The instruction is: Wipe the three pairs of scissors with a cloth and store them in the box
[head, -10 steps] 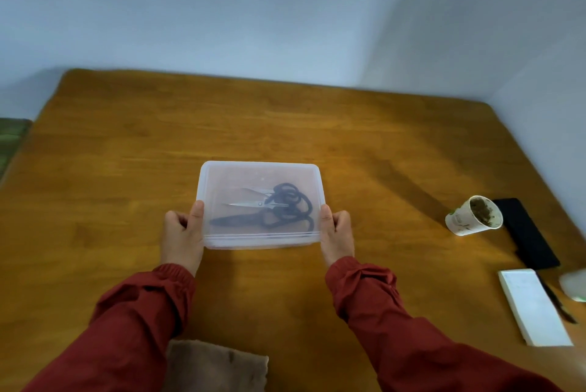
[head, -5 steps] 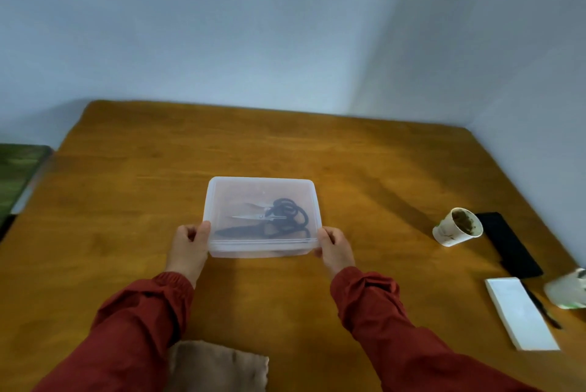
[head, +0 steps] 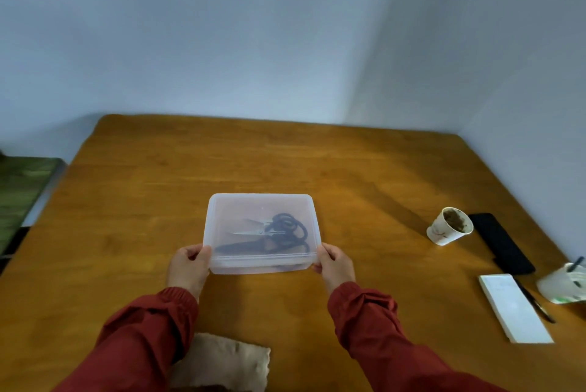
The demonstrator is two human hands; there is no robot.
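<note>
While the scissors (head: 276, 234) lie inside the translucent box (head: 260, 266), black handles to the right and blades pointing left, I judge the step in hand to be seating the lid (head: 260, 201) and leaving the box settled at the middle of the bench (head: 158, 201). Through the cloudy plastic I can't count three pairs; I make out black loops and one bright set of blades. My left grip (head: 190, 268) pinches the near left corner, thumb on the lid edge and fingers curled at the side, and my right grip (head: 333, 264) holds the near right corner likewise. To do this well I would press evenly at both near corners, then walk the thumbs along the sides to the far corners, keeping the box flat so nothing slides inside. Whether the lid has clicked home I cannot tell. The cloth (head: 228, 363) lies at the near edge between the sleeves (head: 152, 322), apart from the box, and a paper cup (head: 448, 231) stands well to the right
</note>
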